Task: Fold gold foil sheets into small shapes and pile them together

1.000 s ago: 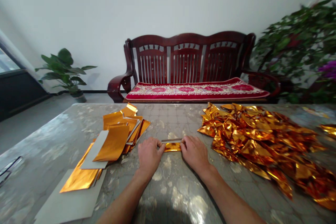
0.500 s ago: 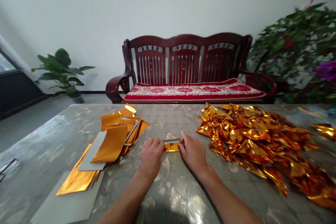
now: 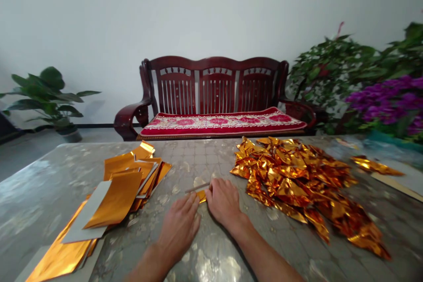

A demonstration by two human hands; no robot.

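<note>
A small folded piece of gold foil paper [image 3: 202,196] lies on the table between my hands, with a thin grey folded edge along its far side. My right hand [image 3: 224,200] is closed on the paper's right end, fingers curled over it. My left hand [image 3: 180,224] rests lower and to the left, its fingers stretched out and the tips touching the paper's near left part. Both hands partly cover the paper. Sheets of gold foil paper with grey backs [image 3: 114,198] lie in a loose stack on the left.
A heap of folded gold foil pieces [image 3: 291,176] spreads over the right of the table [image 3: 185,158]. One more gold piece [image 3: 375,166] lies beyond it, near clear plastic [image 3: 345,147]. Behind stand a dark red wooden bench [image 3: 216,88] and potted plants [image 3: 54,99].
My left hand has drawn back from the far edge and flattened beside the paper; the paper now sits at a slant. My right hand still holds its end. The view has turned right.
</note>
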